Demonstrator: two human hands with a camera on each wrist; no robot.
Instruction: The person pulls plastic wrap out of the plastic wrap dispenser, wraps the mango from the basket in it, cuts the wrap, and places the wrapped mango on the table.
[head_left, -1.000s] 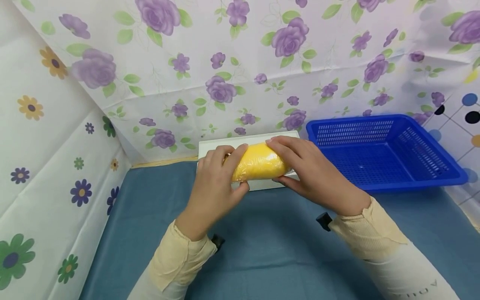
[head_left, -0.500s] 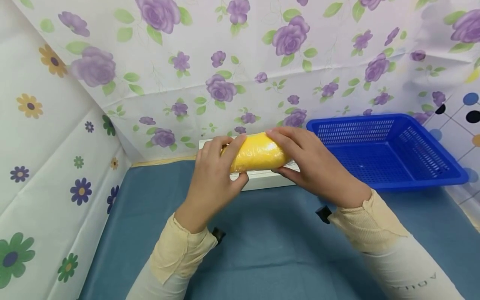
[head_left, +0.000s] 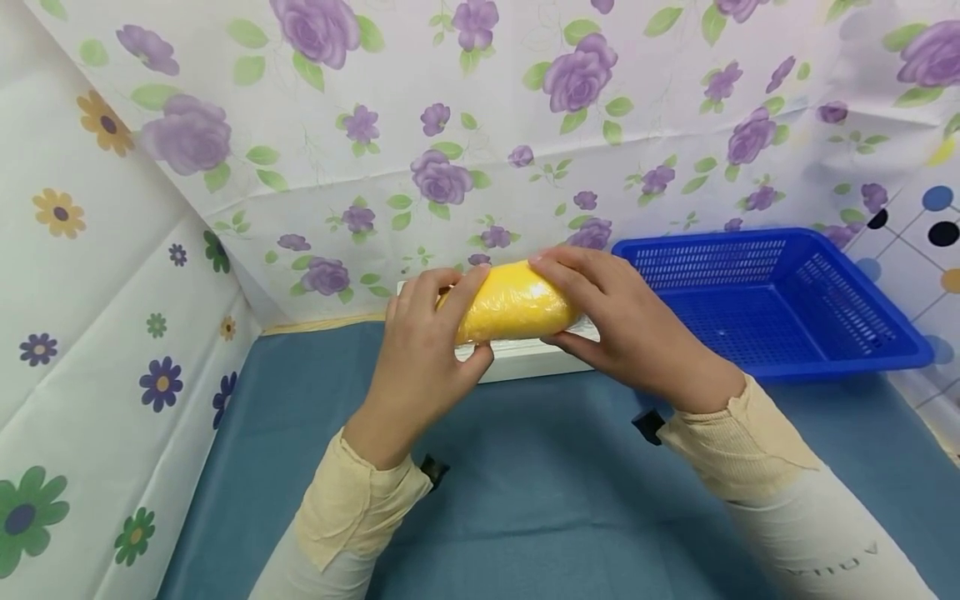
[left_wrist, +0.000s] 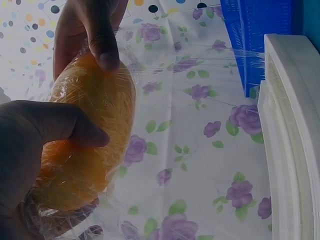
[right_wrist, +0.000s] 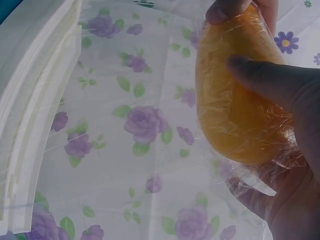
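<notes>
Both hands hold a yellow oblong item (head_left: 517, 304), smooth and shiny under clear cling film. The left hand (head_left: 416, 354) grips its left end, fingers over the top and thumb below. At the other end, the right hand (head_left: 633, 333) grips it in the same manner. Behind and below them sits a long white cling film box (head_left: 532, 364), partly covered by the hands in the head view. In the left wrist view a thin stretched sheet of cling film (left_wrist: 200, 60) runs between the wrapped item and the box. Loose crumpled film bunches around the item's ends.
A blue perforated plastic basket (head_left: 825, 367) stands at the back right beside the box. Blue-grey cloth (head_left: 540, 517) covers the table. Flower-printed sheets (head_left: 495, 192) hang behind and at the left side. Small black cameras (head_left: 648, 427) are strapped at both wrists.
Both hands have moved up in the head view with the yellow item, and most recently a little to the left. Both grips stay the same.
</notes>
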